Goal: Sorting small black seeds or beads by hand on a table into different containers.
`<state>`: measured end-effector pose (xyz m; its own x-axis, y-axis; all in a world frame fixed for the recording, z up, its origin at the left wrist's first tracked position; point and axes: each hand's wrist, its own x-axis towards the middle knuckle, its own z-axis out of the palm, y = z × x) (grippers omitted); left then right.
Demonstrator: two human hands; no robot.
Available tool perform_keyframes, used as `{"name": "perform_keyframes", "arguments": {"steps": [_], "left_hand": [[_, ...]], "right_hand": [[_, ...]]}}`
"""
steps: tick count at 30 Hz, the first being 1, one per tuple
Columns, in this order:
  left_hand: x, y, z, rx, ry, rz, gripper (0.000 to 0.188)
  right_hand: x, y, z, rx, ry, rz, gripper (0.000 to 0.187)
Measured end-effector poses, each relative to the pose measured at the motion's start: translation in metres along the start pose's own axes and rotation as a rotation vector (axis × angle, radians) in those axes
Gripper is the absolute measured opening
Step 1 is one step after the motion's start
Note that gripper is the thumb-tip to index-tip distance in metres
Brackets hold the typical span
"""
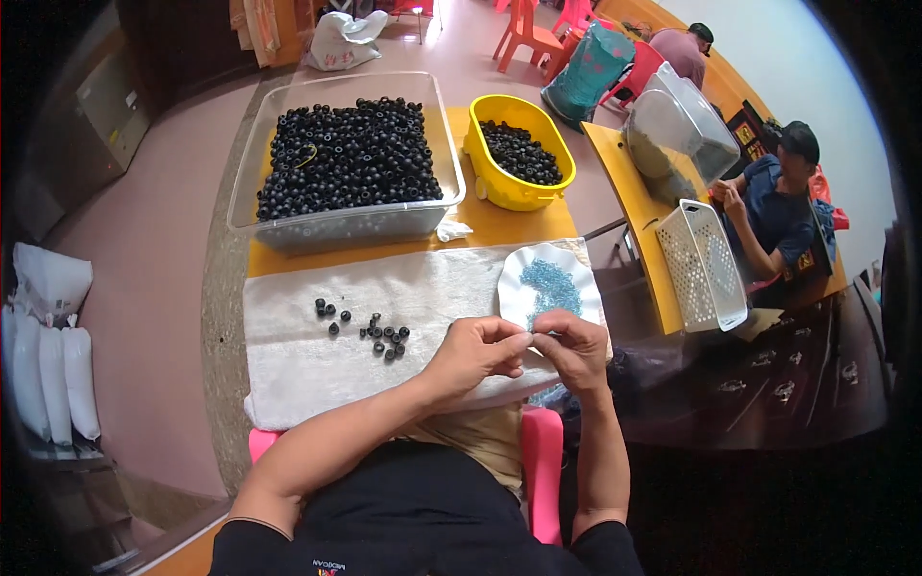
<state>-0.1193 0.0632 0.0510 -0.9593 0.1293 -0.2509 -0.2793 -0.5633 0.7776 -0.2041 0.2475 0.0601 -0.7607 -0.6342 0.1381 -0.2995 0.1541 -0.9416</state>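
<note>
My left hand and my right hand meet above the near edge of a white scalloped plate. Thumbs and forefingers of both are pinched together, and whatever lies between them is too small to make out. Small pale-blue clear pieces, like beads, are spread over the plate. To the left of my hands, several small black ring-shaped parts lie loose on a whitish cloth that covers the near part of the table.
A large clear bin full of black parts stands at the back left. Beside it is a yellow tub with more of them. A co-worker sits at the right, by a white perforated basket. White sacks stand at far left.
</note>
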Motion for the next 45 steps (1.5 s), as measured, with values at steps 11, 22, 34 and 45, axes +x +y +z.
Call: {"name": "perform_keyframes", "arguments": {"steps": [11,22,34,45], "left_hand": [[0.021,-0.002,-0.001,-0.138,-0.091,-0.169,0.023],[0.038,-0.006,0.005,0.102,-0.101,-0.012,0.022],[0.043,-0.006,0.008,0.329,-0.051,0.051,0.022],[0.046,-0.006,0.002,0.404,-0.081,0.099,0.021]], "right_hand": [[-0.003,0.032,-0.008,0.101,0.077,-0.119,0.014],[-0.001,0.029,-0.017,-0.015,0.035,-0.044,0.008],[-0.001,0.033,-0.016,-0.078,0.104,0.012,0.007],[0.002,0.035,-0.020,0.155,0.140,0.111,0.011]]}}
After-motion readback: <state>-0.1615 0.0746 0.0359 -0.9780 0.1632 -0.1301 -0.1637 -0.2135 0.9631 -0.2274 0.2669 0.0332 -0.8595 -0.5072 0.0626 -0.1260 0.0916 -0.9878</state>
